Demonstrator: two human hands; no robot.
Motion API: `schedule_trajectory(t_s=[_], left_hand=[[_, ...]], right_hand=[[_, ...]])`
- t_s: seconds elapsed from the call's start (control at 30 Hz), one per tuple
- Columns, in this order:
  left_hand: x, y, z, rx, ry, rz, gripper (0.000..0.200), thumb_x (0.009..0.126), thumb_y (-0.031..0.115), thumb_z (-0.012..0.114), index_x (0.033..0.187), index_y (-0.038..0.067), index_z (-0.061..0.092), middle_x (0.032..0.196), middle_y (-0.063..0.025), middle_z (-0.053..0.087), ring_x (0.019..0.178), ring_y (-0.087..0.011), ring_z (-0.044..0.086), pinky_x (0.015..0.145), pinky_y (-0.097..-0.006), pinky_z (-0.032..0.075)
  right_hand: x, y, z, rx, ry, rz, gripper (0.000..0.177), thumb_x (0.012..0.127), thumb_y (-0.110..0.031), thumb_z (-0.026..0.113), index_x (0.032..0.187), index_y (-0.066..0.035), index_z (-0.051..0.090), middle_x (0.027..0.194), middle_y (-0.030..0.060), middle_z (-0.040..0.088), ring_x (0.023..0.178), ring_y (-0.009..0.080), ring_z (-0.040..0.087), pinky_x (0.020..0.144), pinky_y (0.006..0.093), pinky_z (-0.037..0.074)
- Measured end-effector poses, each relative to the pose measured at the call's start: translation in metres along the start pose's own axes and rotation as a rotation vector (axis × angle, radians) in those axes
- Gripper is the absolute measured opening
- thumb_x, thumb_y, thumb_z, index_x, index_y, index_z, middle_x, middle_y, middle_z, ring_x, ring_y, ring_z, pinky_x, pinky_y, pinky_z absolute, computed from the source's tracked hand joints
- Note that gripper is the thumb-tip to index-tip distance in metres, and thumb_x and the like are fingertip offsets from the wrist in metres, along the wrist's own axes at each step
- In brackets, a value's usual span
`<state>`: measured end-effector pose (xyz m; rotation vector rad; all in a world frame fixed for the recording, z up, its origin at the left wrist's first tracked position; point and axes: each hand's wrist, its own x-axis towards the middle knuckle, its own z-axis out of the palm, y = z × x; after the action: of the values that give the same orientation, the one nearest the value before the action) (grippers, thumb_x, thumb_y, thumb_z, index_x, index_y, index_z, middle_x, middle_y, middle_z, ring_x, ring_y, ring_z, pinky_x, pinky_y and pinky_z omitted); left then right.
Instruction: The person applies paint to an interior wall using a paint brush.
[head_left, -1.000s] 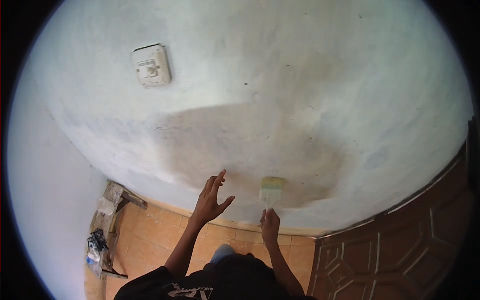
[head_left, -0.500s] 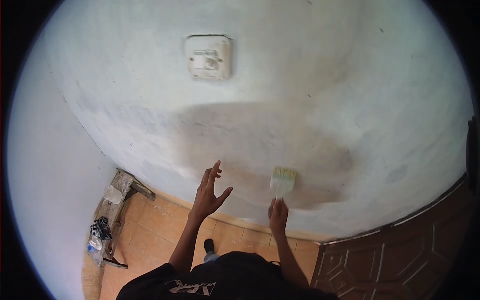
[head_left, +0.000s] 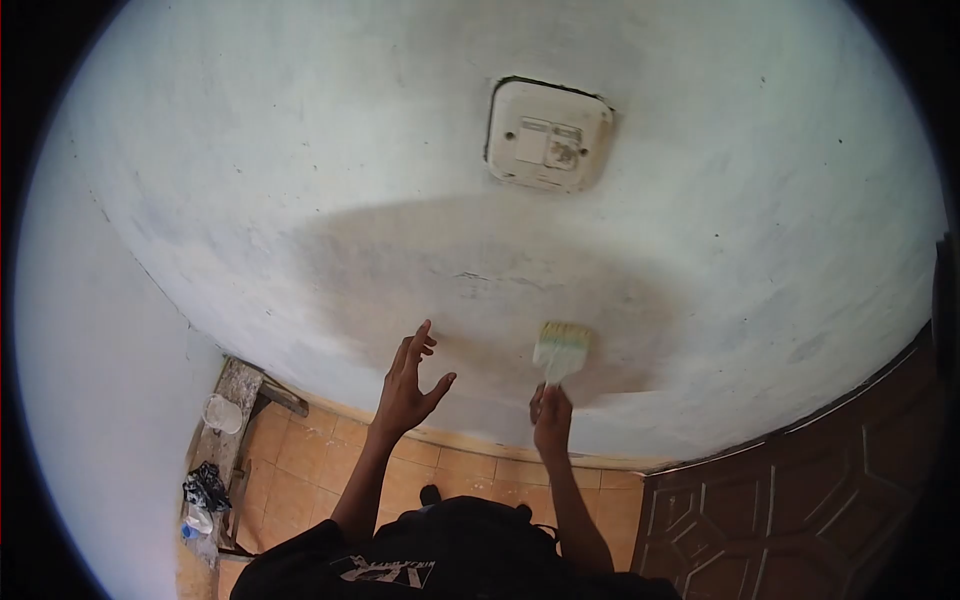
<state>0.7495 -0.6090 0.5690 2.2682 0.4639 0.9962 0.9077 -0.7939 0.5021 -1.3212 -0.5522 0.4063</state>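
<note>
A wide paintbrush (head_left: 562, 348) with a pale, paint-covered head is gripped by its handle in my right hand (head_left: 551, 412). Its bristles point up and lie against or very near the wall (head_left: 760, 230); exact contact cannot be made out. My left hand (head_left: 408, 385) is raised with fingers stretched and thumb apart, holding nothing, close to the wall. Between and above both hands spreads a darker, damp-looking patch (head_left: 470, 240) with a fine crack in it. A white switch plate (head_left: 549, 135) sits on the wall above that patch.
At lower left a worn wooden bench (head_left: 228, 385) carries a clear plastic tub (head_left: 222, 413) and a black plastic bag (head_left: 206, 487). Orange floor tiles (head_left: 318, 455) run along the wall's foot. A dark brown panelled door (head_left: 790, 500) stands at lower right.
My view has shifted, so the switch plate and damp patch appear farther right. The brush stays in my right hand, and my left hand keeps its spread pose.
</note>
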Motion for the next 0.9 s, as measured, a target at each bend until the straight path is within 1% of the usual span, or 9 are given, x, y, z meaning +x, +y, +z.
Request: schedule_trajectory(t_s=[0.13, 0.3, 0.4, 0.5, 0.6, 0.67, 0.77, 0.83, 0.9], left_hand=[[0.005, -0.021, -0.016, -0.026, -0.036, 0.008, 0.089, 0.08, 0.013, 0.078, 0.153, 0.01, 0.027, 0.116, -0.0132, 0.056, 0.101, -0.0272, 0.059, 0.086, -0.0402, 0.052], [0.015, -0.037, -0.024, -0.073, -0.088, 0.083, 0.089, 0.079, 0.012, 0.078, 0.152, 0.01, 0.028, 0.113, -0.0129, 0.055, 0.1, -0.0272, 0.058, 0.085, -0.0398, 0.052], [0.019, -0.039, -0.025, -0.07, -0.113, 0.114, 0.089, 0.079, 0.012, 0.078, 0.152, 0.01, 0.029, 0.111, -0.0127, 0.055, 0.099, -0.0271, 0.058, 0.085, -0.0395, 0.053], [0.022, -0.04, -0.028, -0.106, -0.122, 0.094, 0.088, 0.079, 0.012, 0.078, 0.152, 0.01, 0.03, 0.108, -0.0126, 0.055, 0.097, -0.0266, 0.059, 0.085, -0.0395, 0.053], [0.023, -0.042, -0.029, -0.149, -0.124, 0.082, 0.086, 0.079, 0.012, 0.078, 0.151, 0.011, 0.032, 0.107, -0.0124, 0.055, 0.095, -0.0259, 0.06, 0.084, -0.0396, 0.053], [0.025, -0.045, -0.029, -0.162, -0.116, 0.077, 0.084, 0.079, 0.012, 0.078, 0.151, 0.012, 0.034, 0.106, -0.0123, 0.055, 0.094, -0.0256, 0.06, 0.084, -0.0396, 0.053], [0.022, -0.043, -0.027, -0.165, -0.097, 0.07, 0.082, 0.079, 0.012, 0.078, 0.15, 0.012, 0.036, 0.105, -0.0121, 0.056, 0.092, -0.0253, 0.06, 0.083, -0.0391, 0.053], [0.023, -0.042, -0.025, -0.155, -0.073, 0.087, 0.081, 0.079, 0.011, 0.078, 0.149, 0.012, 0.037, 0.105, -0.012, 0.056, 0.092, -0.025, 0.06, 0.083, -0.0388, 0.053], [0.023, -0.041, -0.026, -0.146, -0.073, 0.086, 0.081, 0.079, 0.011, 0.078, 0.149, 0.011, 0.037, 0.104, -0.0119, 0.056, 0.092, -0.025, 0.06, 0.082, -0.0386, 0.053]], right_hand=[[-0.032, 0.034, 0.021, -0.118, 0.05, -0.045, 0.043, 0.106, -0.043, 0.04, 0.081, -0.009, 0.046, 0.058, -0.0049, 0.036, 0.048, 0.0036, 0.033, 0.044, 0.0216, 0.026], [-0.004, -0.062, 0.067, -0.073, 0.085, -0.151, 0.045, 0.106, -0.045, 0.04, 0.08, -0.008, 0.046, 0.057, -0.0049, 0.036, 0.046, 0.0038, 0.032, 0.043, 0.0224, 0.024], [0.022, -0.068, 0.069, 0.024, 0.114, -0.143, 0.046, 0.105, -0.046, 0.04, 0.08, -0.008, 0.045, 0.057, -0.0051, 0.037, 0.046, 0.0038, 0.032, 0.043, 0.0225, 0.025], [0.018, -0.014, 0.064, -0.031, 0.151, -0.176, 0.046, 0.105, -0.046, 0.04, 0.079, -0.009, 0.046, 0.057, -0.0052, 0.038, 0.046, 0.0038, 0.032, 0.043, 0.0222, 0.025], [-0.025, 0.037, 0.063, -0.106, 0.194, -0.053, 0.043, 0.106, -0.04, 0.042, 0.076, -0.009, 0.043, 0.057, -0.0045, 0.037, 0.046, 0.004, 0.033, 0.043, 0.0217, 0.025], [-0.029, 0.042, 0.062, -0.122, 0.182, -0.056, 0.042, 0.106, -0.04, 0.042, 0.076, -0.01, 0.042, 0.058, -0.0041, 0.037, 0.046, 0.004, 0.033, 0.042, 0.0217, 0.025], [-0.032, -0.003, 0.067, -0.039, 0.131, -0.092, 0.043, 0.106, -0.04, 0.042, 0.076, -0.01, 0.042, 0.059, -0.0039, 0.037, 0.047, 0.004, 0.033, 0.042, 0.0217, 0.025], [-0.002, -0.053, 0.075, 0.009, 0.111, -0.111, 0.043, 0.106, -0.041, 0.042, 0.076, -0.01, 0.043, 0.059, -0.0039, 0.036, 0.046, 0.0041, 0.033, 0.042, 0.0217, 0.025], [0.017, -0.066, 0.074, 0.056, 0.088, -0.091, 0.043, 0.105, -0.041, 0.043, 0.076, -0.01, 0.043, 0.059, -0.004, 0.037, 0.046, 0.0041, 0.033, 0.042, 0.0218, 0.025]])
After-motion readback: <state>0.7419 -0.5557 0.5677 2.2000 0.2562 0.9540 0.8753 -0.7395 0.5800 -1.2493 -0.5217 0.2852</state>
